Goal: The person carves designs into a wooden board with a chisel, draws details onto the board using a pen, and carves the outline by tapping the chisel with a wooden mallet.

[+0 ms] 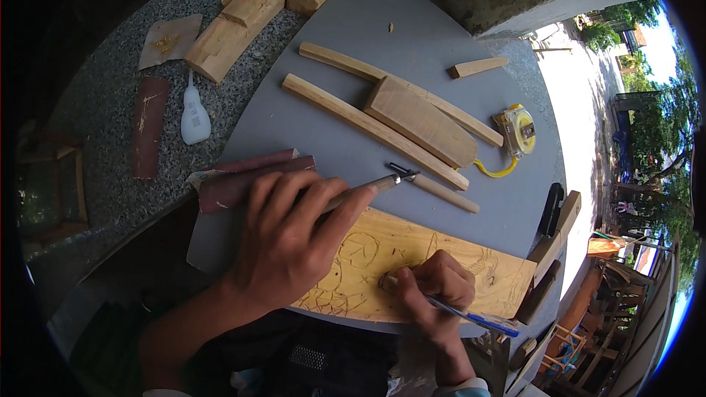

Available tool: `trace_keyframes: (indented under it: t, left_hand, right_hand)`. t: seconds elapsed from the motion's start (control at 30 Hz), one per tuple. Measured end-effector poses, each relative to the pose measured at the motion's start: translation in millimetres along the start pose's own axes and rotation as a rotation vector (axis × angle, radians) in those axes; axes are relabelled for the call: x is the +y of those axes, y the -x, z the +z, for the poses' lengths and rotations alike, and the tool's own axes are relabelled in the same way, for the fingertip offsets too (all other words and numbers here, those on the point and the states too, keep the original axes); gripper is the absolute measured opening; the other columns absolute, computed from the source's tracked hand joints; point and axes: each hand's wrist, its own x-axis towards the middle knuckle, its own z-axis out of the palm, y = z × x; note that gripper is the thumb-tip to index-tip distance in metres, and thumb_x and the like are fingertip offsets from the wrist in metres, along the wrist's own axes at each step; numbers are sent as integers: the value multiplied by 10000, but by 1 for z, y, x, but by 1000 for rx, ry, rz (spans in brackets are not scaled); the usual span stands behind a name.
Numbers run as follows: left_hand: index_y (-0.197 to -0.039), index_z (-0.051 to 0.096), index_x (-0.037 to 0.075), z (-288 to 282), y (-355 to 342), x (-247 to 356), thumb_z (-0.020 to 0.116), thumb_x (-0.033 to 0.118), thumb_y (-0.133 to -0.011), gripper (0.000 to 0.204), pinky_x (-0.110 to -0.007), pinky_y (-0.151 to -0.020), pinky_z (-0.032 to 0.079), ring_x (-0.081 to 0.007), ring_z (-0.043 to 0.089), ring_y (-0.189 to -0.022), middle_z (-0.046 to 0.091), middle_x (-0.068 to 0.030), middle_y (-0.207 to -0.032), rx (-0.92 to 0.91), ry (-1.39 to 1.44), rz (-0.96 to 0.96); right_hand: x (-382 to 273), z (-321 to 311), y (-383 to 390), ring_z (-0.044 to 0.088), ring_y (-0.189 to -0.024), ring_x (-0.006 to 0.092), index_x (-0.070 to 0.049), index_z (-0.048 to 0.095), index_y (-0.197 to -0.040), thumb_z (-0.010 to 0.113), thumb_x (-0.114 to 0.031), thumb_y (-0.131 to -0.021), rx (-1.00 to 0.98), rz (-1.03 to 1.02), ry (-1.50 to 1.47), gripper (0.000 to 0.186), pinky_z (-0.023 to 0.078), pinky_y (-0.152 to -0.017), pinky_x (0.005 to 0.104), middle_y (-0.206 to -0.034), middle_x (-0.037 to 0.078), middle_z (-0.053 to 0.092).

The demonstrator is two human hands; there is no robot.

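I judge marking underway: my right hand (437,288) grips the pen (487,323), left hand (285,244) a tool (386,183); next requires steadying the board (404,239).

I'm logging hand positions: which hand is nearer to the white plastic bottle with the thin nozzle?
Left. The left hand is below and to the right of the white plastic bottle in the picture; the right hand is farther right, over the yellow wooden board.

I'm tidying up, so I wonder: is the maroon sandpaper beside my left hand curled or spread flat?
Curled: the maroon sandpaper beside your left hand bends into rounded ridges rather than lying level.
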Motion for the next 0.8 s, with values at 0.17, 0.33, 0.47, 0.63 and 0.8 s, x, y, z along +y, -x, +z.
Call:
trace_keyframes:
  t: [0.17, 0.33, 0.47, 0.63, 0.8]
  left_hand:
    - [-1043, 595, 38, 2, 1, -1, 560, -56, -661, 395, -404, -759, 393, -246, 542, -840, 573, -78, -889, 4, -29, 5]
    - [-1041, 595, 41, 0, 2, -4, 563, -56, -656, 398, -406, -754, 399, -248, 539, -849, 574, -75, -887, 2, -19, 7]
    - [-1043, 595, 46, -5, 1, -4, 566, -53, -673, 384, -401, -748, 400, -249, 539, -853, 575, -78, -890, 2, -21, 24]
    - [-1046, 596, 52, 3, -6, 5, 569, -10, -728, 325, -433, -826, 341, -255, 528, -886, 581, -76, -897, 7, -107, 80]
    - [-1075, 593, 93, -7, 3, 11, 551, 34, -760, 323, -478, -889, 285, -244, 495, -972, 571, -62, -980, -48, -315, 191]
  right_hand:
    - [2, -2, -2, 492, -447, 132, -20, 440, -530, 698, 3, -706, -92, 18, -62, 313, 357, -401, 248, -551, 66, 505]
    - [0, -1, -3, 491, -448, 132, -22, 411, -523, 693, 9, -706, -91, 13, -39, 338, 357, -404, 249, -545, 60, 487]
    - [-6, 2, -4, 489, -462, 129, -29, 382, -508, 689, 20, -702, -63, -8, -34, 366, 352, -414, 246, -529, 55, 465]
    - [27, -21, 25, 429, -474, 95, -38, 410, -657, 622, 32, -761, 383, 46, -420, 246, 360, -442, 225, -640, 74, 502]
    - [77, -85, 82, 548, -560, 119, -7, 397, -976, 437, -97, -919, 947, -48, -78, 114, 422, -456, 236, -961, 117, 432]
